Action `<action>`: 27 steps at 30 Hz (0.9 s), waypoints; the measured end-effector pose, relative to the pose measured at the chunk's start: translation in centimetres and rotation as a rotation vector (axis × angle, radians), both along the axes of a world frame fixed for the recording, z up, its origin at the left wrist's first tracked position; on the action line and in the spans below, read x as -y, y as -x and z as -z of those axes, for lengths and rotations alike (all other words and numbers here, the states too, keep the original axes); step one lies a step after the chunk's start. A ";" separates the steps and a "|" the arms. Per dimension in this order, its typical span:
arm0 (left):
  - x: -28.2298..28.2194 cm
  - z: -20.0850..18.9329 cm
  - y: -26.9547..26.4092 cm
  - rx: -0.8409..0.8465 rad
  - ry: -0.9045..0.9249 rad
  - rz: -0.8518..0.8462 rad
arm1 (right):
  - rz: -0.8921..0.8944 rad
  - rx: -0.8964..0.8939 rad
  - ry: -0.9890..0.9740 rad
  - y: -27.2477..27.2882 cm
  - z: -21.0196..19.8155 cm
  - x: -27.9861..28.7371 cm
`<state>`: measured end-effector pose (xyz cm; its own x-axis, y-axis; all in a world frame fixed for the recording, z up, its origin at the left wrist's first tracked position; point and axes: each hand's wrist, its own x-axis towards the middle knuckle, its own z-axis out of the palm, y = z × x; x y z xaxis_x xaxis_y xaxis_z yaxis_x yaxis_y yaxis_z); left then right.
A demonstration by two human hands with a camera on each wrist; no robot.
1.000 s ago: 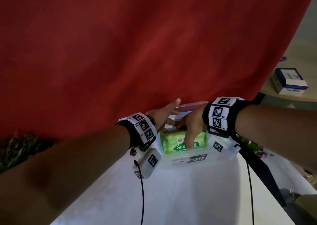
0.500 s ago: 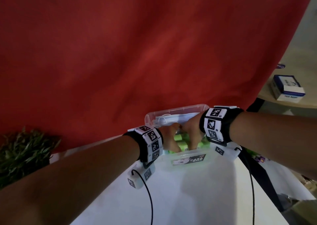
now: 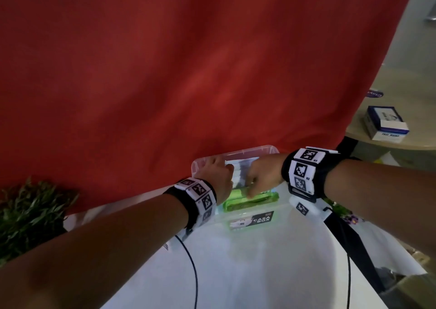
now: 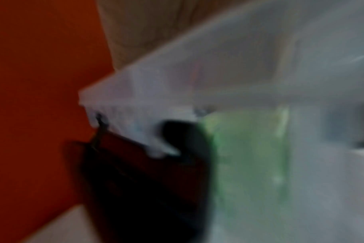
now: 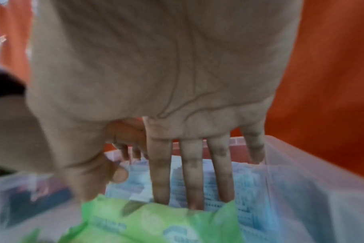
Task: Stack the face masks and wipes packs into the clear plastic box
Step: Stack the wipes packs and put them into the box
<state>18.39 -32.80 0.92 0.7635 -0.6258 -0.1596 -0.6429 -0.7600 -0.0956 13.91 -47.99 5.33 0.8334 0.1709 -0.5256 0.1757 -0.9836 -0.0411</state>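
On the white table [image 3: 236,273], the clear plastic box [image 3: 280,210] sits at 12 o'clock from the person, with the green wipes pack [image 3: 250,200] against its near wall and the pale blue face masks [image 5: 249,189] behind it toward the far wall. The right hand [image 3: 262,179] reaches in with 4 straight fingers wedged between pack and masks, gripping nothing; the left hand [image 3: 215,175] curls near the 10 o'clock rim, its grip hidden. Best to steady the box, then press masks back and flat.
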 end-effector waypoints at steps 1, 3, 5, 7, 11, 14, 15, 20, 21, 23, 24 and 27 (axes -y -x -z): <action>-0.3 0.2 0.0 0.060 -0.021 0.029 | 0.010 0.071 -0.028 -0.2 -0.2 0.3; -0.7 0.6 -0.3 0.017 -0.021 0.011 | 0.026 0.220 -0.030 -0.8 -0.6 1.1; -0.6 1.0 -0.7 -0.048 -0.063 -0.011 | 0.013 0.290 0.064 -1.4 -0.7 1.6; -0.2 1.1 -1.0 -0.061 -0.132 0.000 | -0.006 0.279 0.154 -1.7 -0.7 1.5; 0.1 0.3 -0.8 -0.055 -0.152 -0.003 | -0.037 0.211 0.174 -2.3 -0.2 1.3; 0.0 0.5 -0.7 -0.030 -0.115 -0.035 | -0.081 0.170 0.204 -2.5 -0.1 1.2; 0.1 0.5 -0.7 -0.034 -0.111 -0.032 | -0.093 0.174 0.218 -2.5 -0.1 1.0; 0.6 -0.9 -0.3 -0.029 -0.148 -0.046 | -0.122 0.268 0.209 -2.5 -0.5 0.8; 0.6 -1.2 -0.3 -0.019 -0.149 -0.059 | -0.134 0.271 0.213 -2.4 -0.6 0.9; 0.5 -1.4 -0.4 -0.019 -0.123 -0.073 | -0.144 0.258 0.203 -2.4 -0.8 1.1; 0.4 -1.4 -0.4 -0.019 -0.097 -0.074 | -0.141 0.240 0.180 -2.4 -0.8 1.2; 0.2 -1.1 -0.3 -0.018 -0.051 -0.064 | -0.170 0.127 0.115 -2.2 -0.7 1.1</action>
<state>18.73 -33.04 2.00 0.7985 -0.5661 -0.2047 -0.5948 -0.7942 -0.1242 16.10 -49.08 5.99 0.8584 0.2590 -0.4428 0.3355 -0.9364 0.1027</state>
